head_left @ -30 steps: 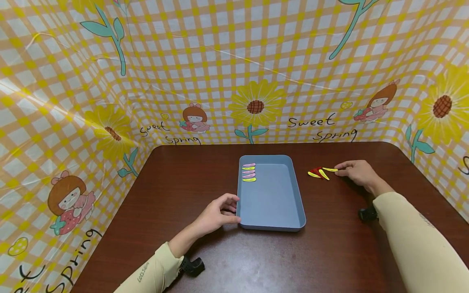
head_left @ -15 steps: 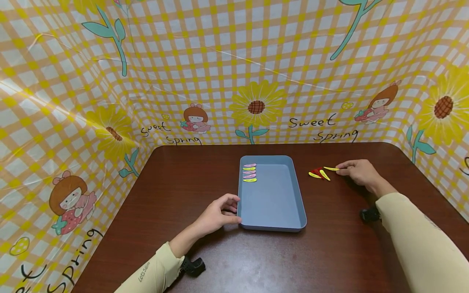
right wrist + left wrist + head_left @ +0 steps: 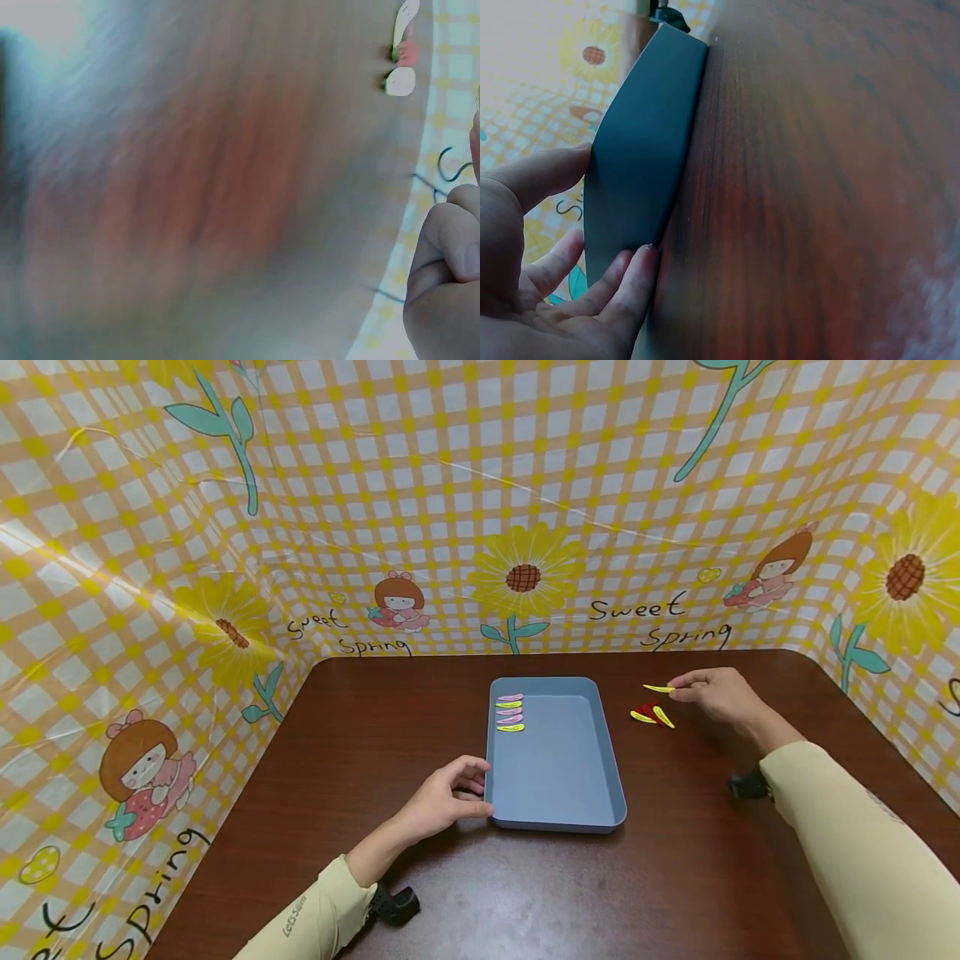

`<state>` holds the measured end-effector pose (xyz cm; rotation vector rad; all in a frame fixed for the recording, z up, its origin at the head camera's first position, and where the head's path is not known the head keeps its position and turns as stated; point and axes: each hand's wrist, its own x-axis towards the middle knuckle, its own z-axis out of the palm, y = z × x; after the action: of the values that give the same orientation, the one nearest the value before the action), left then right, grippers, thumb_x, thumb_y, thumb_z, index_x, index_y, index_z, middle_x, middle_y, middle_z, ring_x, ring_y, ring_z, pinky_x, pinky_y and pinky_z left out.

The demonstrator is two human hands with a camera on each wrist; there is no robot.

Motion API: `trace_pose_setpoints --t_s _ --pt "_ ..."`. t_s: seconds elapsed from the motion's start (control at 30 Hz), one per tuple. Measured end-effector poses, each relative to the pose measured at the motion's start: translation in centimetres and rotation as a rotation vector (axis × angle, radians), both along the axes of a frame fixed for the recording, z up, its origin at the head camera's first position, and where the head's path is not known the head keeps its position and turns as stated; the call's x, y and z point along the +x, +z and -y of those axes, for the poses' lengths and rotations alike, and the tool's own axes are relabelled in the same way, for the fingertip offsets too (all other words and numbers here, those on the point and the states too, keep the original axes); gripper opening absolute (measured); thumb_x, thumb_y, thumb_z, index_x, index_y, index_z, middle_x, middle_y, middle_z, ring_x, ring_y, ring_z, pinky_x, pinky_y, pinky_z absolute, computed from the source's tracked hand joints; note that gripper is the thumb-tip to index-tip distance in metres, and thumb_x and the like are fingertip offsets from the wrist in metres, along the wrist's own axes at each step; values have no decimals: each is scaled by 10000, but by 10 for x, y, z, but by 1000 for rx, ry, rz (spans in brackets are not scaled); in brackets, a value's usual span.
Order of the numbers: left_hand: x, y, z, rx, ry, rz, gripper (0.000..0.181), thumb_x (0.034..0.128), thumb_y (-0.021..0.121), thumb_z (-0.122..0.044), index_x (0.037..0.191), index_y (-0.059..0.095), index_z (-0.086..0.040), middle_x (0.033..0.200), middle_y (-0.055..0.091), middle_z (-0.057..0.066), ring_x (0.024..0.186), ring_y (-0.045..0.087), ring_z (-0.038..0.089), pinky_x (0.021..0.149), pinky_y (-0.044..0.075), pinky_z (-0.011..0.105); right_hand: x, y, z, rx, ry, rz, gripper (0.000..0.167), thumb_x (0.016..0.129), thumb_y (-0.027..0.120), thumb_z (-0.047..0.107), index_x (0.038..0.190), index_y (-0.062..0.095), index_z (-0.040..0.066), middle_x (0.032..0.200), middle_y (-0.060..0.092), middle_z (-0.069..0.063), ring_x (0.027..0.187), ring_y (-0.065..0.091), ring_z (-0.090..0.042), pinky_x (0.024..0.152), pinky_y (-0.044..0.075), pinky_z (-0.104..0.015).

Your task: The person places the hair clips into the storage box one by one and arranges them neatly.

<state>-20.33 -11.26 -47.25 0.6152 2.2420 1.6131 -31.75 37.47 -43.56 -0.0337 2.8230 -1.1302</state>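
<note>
Evidently, the step in hand is the transfer of one yellow clip (image 3: 657,688). The right hand (image 3: 717,695) pinches it by one end, the free end pointing left. The clip appears raised above the desk (image 3: 375,718), between the far right corner of the tray (image 3: 555,768) and the far right corner of the desk. The right wrist view cuts this hand off at its edge and does not show the pinch clearly.

The left hand (image 3: 446,797) has its thumb and fingers apart, touching the left side of the tray near its near left corner; the contact seems meant to steady it.

Inside the tray, along the left wall from the far left corner, lie five clips in a column: a pink clip (image 3: 510,697) farthest, then yellow, pink, pink, and yellow nearest.

Outside the right wall, a small pile holds two loose yellow clips (image 3: 663,717) and a red piece (image 3: 647,709), partly covered; its count cannot be told.

In my judgement, the next move calls for carrying the held clip over the tray's right rim and laying it nearer than the last yellow one, parallel to the column.
</note>
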Motion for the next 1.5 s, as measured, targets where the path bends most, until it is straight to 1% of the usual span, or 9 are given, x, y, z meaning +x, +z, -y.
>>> trace_pose_setpoints --t_s 0.13,0.27,0.63,0.77,1.0,1.07,1.23,1.3,1.5 --pt "1 3 -1 5 -10 5 570 847 822 -130 1338 545 -46 1216 614 168 1063 613 238 881 552 252 -5 8 12 -62 -9 24 536 955 680 440 1264 658 2 733 569 24 693 457 -166 574 375 -313" --pt "2 6 -1 2 -2 12 564 847 823 -134 1335 551 -58 1208 619 152 1054 615 222 874 554 247 -8 15 23 -109 0 44 506 957 689 401 1266 646 2 575 377 103 535 341 -123 485 323 -325" --pt "4 7 0 -11 14 21 576 840 827 -123 1345 553 -74 1221 622 136 1066 612 207 868 554 246 -16 32 61 -147 32 34 494 952 697 404 1260 660 19 534 309 110 483 270 -121 459 293 -311" --pt "3 7 0 -22 20 12 564 841 828 -149 1338 564 -102 1228 626 108 1077 605 203 863 542 241 -17 37 74 -109 44 2 447 955 695 393 1235 687 45 745 517 61 704 448 -164 560 370 -286" --pt "3 5 1 -33 28 -1 560 839 833 -184 1331 575 -109 1288 613 90 1094 613 217 853 556 277 -21 39 92 -117 59 20 447 952 701 385 1249 682 51 633 449 61 797 457 -239 637 389 -341" --pt "4 5 1 -28 31 10 556 841 832 -176 1331 577 -111 1295 609 96 1094 632 226 863 565 300 -21 39 96 -103 81 13 431 961 691 378 1253 681 62 809 574 36 996 514 -276 716 407 -354" --pt "4 3 0 -19 37 34 559 841 833 -168 1336 577 -119 1304 615 104 1072 686 236 909 571 353 -27 38 109 -133 88 26 401 948 712 346 1232 691 63 771 541 81 746 489 -212 656 395 -344" --pt "4 3 0 -15 40 38 566 837 837 -167 1338 578 -120 1307 616 104 1072 690 236 922 568 365 -30 37 115 -155 83 44 390 942 720 332 1222 694 62 621 406 108 619 352 -173 606 367 -341" --pt "2 1 0 -9 38 25 572 835 838 -157 1340 577 -94 1305 614 113 1087 680 244 936 561 359 -36 37 131 -198 85 84 380 935 730 298 1223 688 55 528 300 97 477 261 -120 489 285 -302"
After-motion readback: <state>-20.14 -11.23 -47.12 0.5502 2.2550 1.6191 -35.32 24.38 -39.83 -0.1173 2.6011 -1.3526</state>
